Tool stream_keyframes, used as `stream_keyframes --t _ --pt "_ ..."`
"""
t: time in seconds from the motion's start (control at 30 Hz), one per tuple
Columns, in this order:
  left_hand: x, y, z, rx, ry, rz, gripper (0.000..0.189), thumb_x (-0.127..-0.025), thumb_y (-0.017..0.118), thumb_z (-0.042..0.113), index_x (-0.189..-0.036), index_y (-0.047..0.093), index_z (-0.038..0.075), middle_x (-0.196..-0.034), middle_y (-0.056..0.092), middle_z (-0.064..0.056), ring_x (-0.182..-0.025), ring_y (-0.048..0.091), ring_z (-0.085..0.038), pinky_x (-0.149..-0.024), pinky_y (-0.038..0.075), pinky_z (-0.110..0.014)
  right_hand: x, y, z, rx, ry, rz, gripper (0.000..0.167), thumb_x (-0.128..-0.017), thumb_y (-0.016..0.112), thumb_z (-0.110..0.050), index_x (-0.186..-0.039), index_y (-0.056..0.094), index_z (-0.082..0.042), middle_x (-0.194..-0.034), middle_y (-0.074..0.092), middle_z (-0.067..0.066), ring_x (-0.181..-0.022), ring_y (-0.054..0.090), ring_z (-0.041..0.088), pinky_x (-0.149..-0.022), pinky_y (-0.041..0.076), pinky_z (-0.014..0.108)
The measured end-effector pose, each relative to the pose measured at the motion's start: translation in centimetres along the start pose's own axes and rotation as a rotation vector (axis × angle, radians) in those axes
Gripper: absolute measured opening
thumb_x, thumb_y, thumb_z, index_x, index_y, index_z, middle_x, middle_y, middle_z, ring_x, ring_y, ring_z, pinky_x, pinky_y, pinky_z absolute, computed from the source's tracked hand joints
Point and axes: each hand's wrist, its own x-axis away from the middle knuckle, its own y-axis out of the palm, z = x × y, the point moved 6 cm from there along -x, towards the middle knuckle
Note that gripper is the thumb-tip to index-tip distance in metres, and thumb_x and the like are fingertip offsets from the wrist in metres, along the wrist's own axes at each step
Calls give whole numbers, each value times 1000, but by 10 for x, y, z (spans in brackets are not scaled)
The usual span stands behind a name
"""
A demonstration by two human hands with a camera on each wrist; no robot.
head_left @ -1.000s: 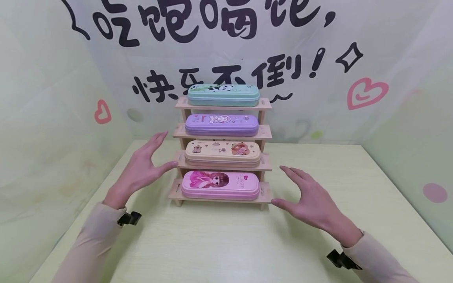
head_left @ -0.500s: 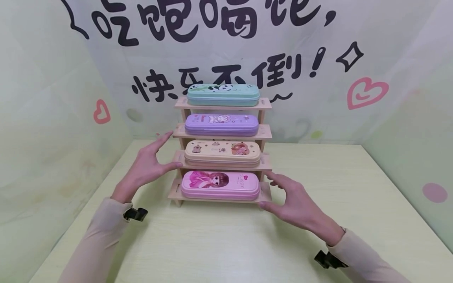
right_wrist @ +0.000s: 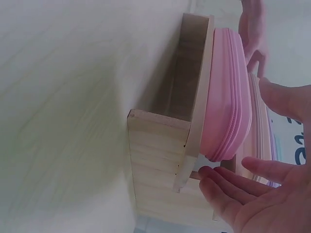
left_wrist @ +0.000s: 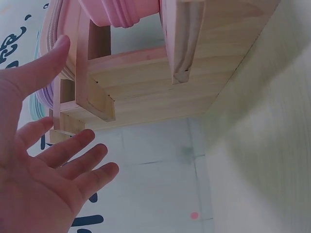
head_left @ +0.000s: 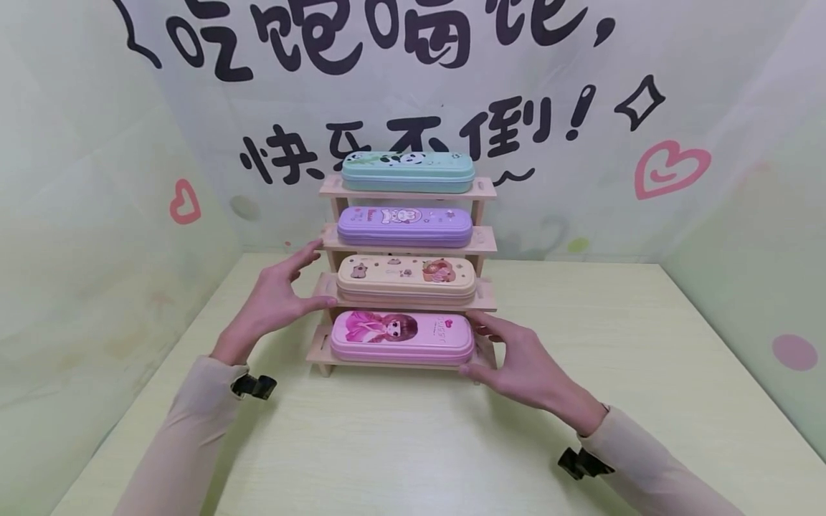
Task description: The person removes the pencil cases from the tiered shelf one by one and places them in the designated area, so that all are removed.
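Note:
Four-tier wooden rack [head_left: 485, 242] holds one pencil case per tier: mint with pandas [head_left: 408, 173] on top, then purple [head_left: 405, 226], cream [head_left: 406, 278] and, lowest, pink [head_left: 393, 337] with a doll print. My right hand [head_left: 525, 365] is at the pink case's right end, thumb in front and fingers behind. In the right wrist view that hand [right_wrist: 274, 194] is spread, with its thumb apart from the case. Beside the rack's left side my left hand [head_left: 271, 304] has thumb and fingers apart. The left wrist view shows nothing in its palm [left_wrist: 39, 189].
The rack stands on a pale wood-grain table [head_left: 387, 444]. Behind it hangs a white backdrop [head_left: 581, 215] with large black lettering and pink hearts. Pale side walls [head_left: 761, 272] flank the table.
My right hand has moved left from beside the rack to the pink pencil case's right end. My left hand has shifted slightly right, closer to the rack. The cases have stayed put.

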Motion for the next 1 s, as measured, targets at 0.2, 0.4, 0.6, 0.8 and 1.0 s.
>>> stream_keyframes --t 0.2,0.4,0.6,0.8,1.0 --pt "-2 1 -1 29 -10 -15 111 -78 97 31 -168 32 27 -158 49 -19 -145 45 -43 -118 40 -61 -3 3 -1 0 14 -10 86 -82 92 -26 -155 51 -5 -148 60 12 -121 67 31 -103 57 51" --pt "-3 1 -4 58 -21 -30 111 -79 97 28 -168 31 29 -153 53 -23 -141 49 -44 -117 41 -62 -4 7 -1 2 21 -7 86 -83 92 -27 -154 51 -2 -147 61 14 -120 67 32 -105 55 51" --pt "-3 2 -6 98 -33 -34 111 -78 98 23 -168 32 30 -144 60 -24 -131 59 -43 -115 45 -59 -6 9 1 32 22 2 86 -81 93 -26 -152 53 1 -148 59 18 -124 65 34 -108 54 52" --pt "-3 2 -7 133 -43 -39 111 -78 97 19 -167 32 31 -137 64 -23 -124 63 -41 -115 46 -55 -9 11 1 86 33 -3 85 -80 94 -26 -149 55 5 -149 57 21 -134 56 41 -113 47 56" --pt "-3 2 -6 140 -47 -39 111 -78 97 19 -167 33 30 -134 66 -21 -123 63 -43 -115 46 -55 -11 13 -2 34 13 7 69 -81 92 -14 -140 61 2 -131 70 16 -117 69 30 -99 60 45"
